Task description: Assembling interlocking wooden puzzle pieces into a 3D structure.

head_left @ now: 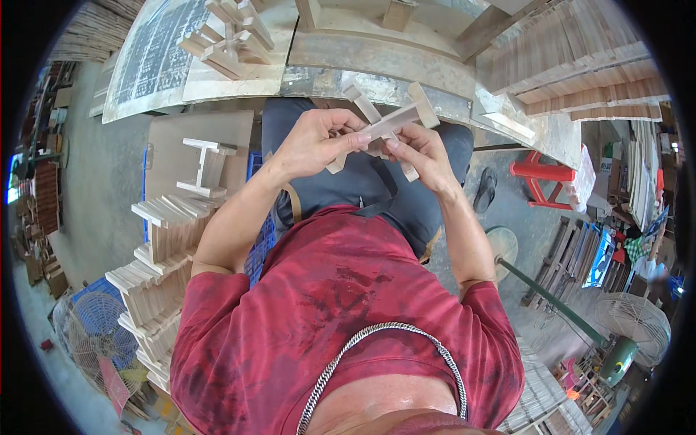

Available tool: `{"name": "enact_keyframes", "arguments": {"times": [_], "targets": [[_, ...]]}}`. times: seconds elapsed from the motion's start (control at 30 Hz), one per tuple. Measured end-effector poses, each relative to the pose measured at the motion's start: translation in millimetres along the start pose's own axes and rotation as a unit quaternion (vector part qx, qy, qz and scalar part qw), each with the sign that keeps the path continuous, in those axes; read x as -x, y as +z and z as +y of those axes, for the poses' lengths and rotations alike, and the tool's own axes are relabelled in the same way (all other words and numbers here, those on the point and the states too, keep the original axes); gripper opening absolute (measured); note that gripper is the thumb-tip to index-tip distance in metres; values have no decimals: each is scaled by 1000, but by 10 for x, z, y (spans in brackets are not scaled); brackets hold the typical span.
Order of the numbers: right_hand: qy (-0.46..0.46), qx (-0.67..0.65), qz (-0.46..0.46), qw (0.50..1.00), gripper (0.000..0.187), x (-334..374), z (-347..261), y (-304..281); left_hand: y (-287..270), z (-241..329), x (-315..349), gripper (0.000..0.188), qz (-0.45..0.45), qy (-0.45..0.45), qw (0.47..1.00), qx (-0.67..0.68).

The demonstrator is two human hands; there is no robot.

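Over my lap, near the workbench's front edge, I hold a small frame of pale wooden pieces (pixel 395 122) joined crosswise, with short blocks at its ends. My left hand (pixel 322 141) pinches one side of it between thumb and curled fingers. On the other side my right hand (pixel 424 152) is closed around a lower arm of the frame, thumb on top. Parts of the frame are hidden behind my fingers. The workbench (pixel 377 54) has a worn wooden top and lies just beyond the frame.
Joined wooden pieces (pixel 230 40) stand on the bench at far left; stacked wooden slats (pixel 573 54) fill its right. Beside my left arm are piled wooden parts (pixel 159 254) and another wooden frame (pixel 205 168). A red stool (pixel 542 177), a sandal (pixel 486 190) and fans (pixel 631 326) stand around.
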State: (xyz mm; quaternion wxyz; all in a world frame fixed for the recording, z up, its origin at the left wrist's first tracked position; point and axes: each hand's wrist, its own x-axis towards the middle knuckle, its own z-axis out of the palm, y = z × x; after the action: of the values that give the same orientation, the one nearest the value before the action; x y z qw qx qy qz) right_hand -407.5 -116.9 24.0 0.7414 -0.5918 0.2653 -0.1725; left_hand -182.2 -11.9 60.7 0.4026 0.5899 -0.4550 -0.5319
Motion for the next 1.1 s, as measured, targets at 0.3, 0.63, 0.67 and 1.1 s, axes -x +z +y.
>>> {"name": "enact_keyframes", "arguments": {"times": [0.3,0.63,0.67,1.1], "targets": [[21,26,16,999,23,-29,23,104,-53,-177,8,25,-28,-2,1000,9],[0,70,-10,998,23,-223,14,121,-166,-323,-116,31,-53,-46,989,132],[4,45,-8,999,24,-231,32,119,-157,-317,-116,32,-39,-47,991,121],[54,123,31,990,39,-197,-174,255,-19,66,-3,30,23,41,998,34]]}}
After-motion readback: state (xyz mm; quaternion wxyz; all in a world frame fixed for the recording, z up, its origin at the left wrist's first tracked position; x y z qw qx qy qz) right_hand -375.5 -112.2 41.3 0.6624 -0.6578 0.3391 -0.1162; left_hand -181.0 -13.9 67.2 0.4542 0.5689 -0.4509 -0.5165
